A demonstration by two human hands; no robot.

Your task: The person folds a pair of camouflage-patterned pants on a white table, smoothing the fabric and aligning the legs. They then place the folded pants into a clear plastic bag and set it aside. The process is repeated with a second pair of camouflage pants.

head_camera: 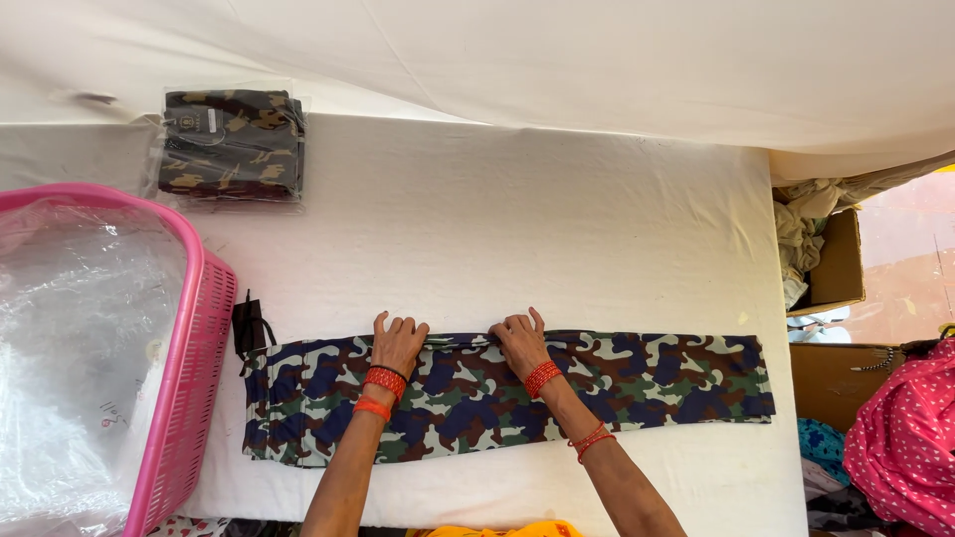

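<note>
Pressing camouflage trousers [557, 388] flat: left hand [398, 343], right hand [519, 341], fingers spread; clear-bagged camouflage package [232, 144] far-left, near pink basket [194, 328].

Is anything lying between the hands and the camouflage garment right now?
Nothing visible: the left hand and right hand both rest flat on the camouflage garment, near its far edge.

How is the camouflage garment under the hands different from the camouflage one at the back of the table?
The camouflage garment under the hands lies bare and spread out in a long strip; the packed garment is folded small inside a clear plastic bag. The long one shows blue, green, brown and white patches; the packed one looks darker, olive and brown. The left hand and right hand press on the long one; nothing touches the packed one. Both have a camouflage print and lie on the white table cover.
</note>
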